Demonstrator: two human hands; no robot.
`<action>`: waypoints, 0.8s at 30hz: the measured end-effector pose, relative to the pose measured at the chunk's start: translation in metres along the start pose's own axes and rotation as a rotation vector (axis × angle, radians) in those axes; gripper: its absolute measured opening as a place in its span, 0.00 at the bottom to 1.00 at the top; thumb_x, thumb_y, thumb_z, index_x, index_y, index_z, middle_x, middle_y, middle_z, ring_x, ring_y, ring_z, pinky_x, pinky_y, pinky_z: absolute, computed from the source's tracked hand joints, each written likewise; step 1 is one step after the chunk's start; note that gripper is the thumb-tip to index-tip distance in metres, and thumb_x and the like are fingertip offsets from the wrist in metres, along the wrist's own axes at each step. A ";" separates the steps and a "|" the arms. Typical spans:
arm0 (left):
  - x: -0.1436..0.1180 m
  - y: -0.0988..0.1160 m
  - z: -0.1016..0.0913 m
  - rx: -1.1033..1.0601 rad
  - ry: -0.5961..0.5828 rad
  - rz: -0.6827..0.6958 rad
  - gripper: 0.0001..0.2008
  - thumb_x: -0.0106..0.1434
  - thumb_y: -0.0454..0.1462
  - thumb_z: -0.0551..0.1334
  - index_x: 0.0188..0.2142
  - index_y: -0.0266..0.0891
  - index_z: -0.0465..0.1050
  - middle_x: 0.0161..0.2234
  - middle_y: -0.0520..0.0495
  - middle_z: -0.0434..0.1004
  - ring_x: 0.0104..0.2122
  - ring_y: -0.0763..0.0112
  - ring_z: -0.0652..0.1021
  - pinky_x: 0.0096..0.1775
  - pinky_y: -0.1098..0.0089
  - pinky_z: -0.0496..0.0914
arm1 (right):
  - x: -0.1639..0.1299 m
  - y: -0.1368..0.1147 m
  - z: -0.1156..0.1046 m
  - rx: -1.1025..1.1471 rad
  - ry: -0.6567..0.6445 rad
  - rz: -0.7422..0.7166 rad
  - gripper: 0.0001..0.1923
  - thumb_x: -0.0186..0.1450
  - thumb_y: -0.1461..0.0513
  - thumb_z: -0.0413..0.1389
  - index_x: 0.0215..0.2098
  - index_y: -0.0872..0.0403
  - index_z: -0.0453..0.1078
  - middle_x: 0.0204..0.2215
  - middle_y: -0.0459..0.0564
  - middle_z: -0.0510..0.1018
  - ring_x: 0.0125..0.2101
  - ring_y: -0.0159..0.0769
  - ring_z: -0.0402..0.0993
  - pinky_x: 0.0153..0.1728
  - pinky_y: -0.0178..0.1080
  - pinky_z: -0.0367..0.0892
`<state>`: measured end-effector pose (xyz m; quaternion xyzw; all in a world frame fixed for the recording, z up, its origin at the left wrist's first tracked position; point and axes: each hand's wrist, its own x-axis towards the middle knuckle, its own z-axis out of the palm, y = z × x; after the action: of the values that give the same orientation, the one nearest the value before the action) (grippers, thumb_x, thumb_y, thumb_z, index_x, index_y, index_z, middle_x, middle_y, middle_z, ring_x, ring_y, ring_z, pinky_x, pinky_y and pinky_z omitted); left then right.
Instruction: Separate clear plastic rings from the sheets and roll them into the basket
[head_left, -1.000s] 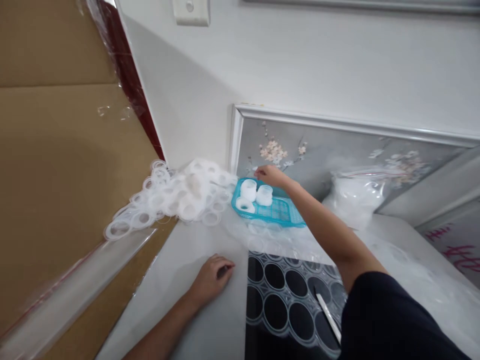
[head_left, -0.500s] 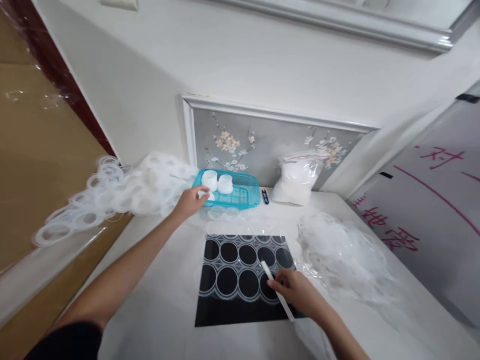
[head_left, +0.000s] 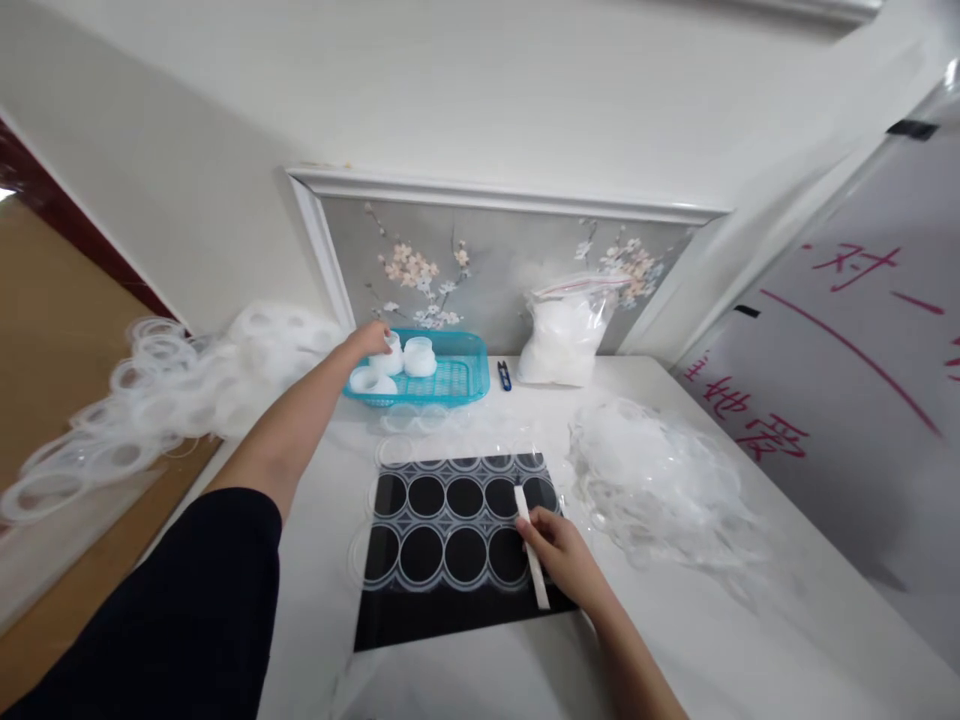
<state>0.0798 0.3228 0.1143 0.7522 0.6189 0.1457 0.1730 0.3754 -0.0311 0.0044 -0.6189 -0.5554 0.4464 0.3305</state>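
Observation:
My left hand [head_left: 370, 342] reaches into a blue plastic basket [head_left: 480, 380], its fingers closed at the top of a stack of white round pieces [head_left: 386, 362]. Another white stack [head_left: 419, 358] stands beside it, and more round pieces [head_left: 372, 382] lie at the basket's front left. My right hand [head_left: 556, 550] grips a slim white stick [head_left: 532, 550] with a small dark tip. The stick is held over a black sheet [head_left: 442, 625], on which a clear plastic sheet with rows of ring outlines [head_left: 465, 525] lies.
To the left is a heap of translucent ring-holed sheets [head_left: 172, 390]. On the right lies a pile of clear plastic scraps [head_left: 652, 480]. A zip bag of white material [head_left: 566, 335] and blue thread snips [head_left: 504, 376] are by the wall. A whiteboard [head_left: 840, 380] stands at right.
My left hand has moved farther into the basket, onto the left stack. My right hand still holds the stick, now more upright. The camera view has shifted.

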 end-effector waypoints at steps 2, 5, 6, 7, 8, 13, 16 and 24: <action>0.001 0.000 0.001 0.065 -0.030 -0.042 0.14 0.59 0.36 0.69 0.43 0.31 0.73 0.40 0.43 0.78 0.41 0.63 0.77 0.45 0.62 0.71 | -0.001 -0.002 -0.001 0.071 -0.007 0.015 0.23 0.65 0.43 0.50 0.26 0.52 0.64 0.21 0.44 0.71 0.21 0.32 0.63 0.24 0.35 0.58; -0.004 0.007 -0.005 0.114 -0.047 -0.033 0.21 0.55 0.34 0.70 0.46 0.24 0.72 0.41 0.40 0.79 0.42 0.61 0.77 0.46 0.67 0.67 | -0.001 -0.005 -0.008 0.207 0.039 0.062 0.23 0.64 0.41 0.51 0.28 0.52 0.63 0.23 0.46 0.74 0.19 0.32 0.64 0.21 0.34 0.58; -0.008 0.012 -0.009 0.119 -0.042 -0.014 0.22 0.57 0.35 0.68 0.48 0.21 0.71 0.43 0.39 0.78 0.44 0.61 0.76 0.47 0.67 0.65 | -0.002 -0.006 -0.012 0.244 0.072 0.075 0.23 0.64 0.41 0.51 0.29 0.52 0.62 0.23 0.45 0.74 0.19 0.32 0.64 0.21 0.34 0.58; -0.016 0.018 -0.012 0.118 -0.027 0.013 0.23 0.61 0.36 0.64 0.50 0.18 0.68 0.46 0.38 0.76 0.46 0.61 0.75 0.48 0.67 0.63 | -0.003 -0.006 -0.017 0.266 0.112 0.081 0.23 0.63 0.41 0.51 0.29 0.51 0.62 0.22 0.45 0.73 0.19 0.32 0.63 0.20 0.34 0.58; -0.026 0.024 -0.015 0.116 -0.001 0.039 0.23 0.65 0.37 0.61 0.53 0.16 0.66 0.48 0.36 0.74 0.48 0.61 0.73 0.49 0.66 0.61 | -0.004 -0.006 -0.023 0.265 0.152 0.081 0.23 0.64 0.41 0.51 0.29 0.51 0.62 0.22 0.45 0.72 0.18 0.32 0.63 0.20 0.34 0.58; -0.136 0.035 -0.010 0.040 -0.052 0.158 0.20 0.65 0.41 0.60 0.53 0.32 0.70 0.44 0.48 0.77 0.37 0.72 0.74 0.43 0.73 0.64 | -0.028 -0.008 -0.047 -0.177 0.168 0.028 0.22 0.68 0.45 0.45 0.27 0.51 0.63 0.23 0.48 0.73 0.24 0.37 0.68 0.26 0.37 0.60; -0.231 0.017 0.010 -0.042 -0.512 0.334 0.16 0.60 0.44 0.65 0.45 0.38 0.75 0.40 0.53 0.78 0.36 0.72 0.75 0.41 0.76 0.64 | -0.045 -0.006 -0.049 -0.510 0.027 -0.024 0.19 0.70 0.49 0.42 0.29 0.50 0.62 0.25 0.49 0.73 0.26 0.40 0.70 0.27 0.38 0.58; -0.353 -0.012 0.041 -0.113 -0.517 0.202 0.10 0.64 0.41 0.57 0.29 0.42 0.72 0.30 0.52 0.75 0.31 0.69 0.74 0.34 0.75 0.63 | -0.061 0.004 -0.042 -0.667 -0.179 -0.145 0.14 0.72 0.54 0.39 0.30 0.48 0.56 0.22 0.46 0.71 0.23 0.40 0.70 0.25 0.37 0.54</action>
<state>0.0196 -0.0254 0.0709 0.8114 0.4672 -0.0003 0.3512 0.4170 -0.0876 0.0280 -0.6101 -0.7400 0.2681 0.0911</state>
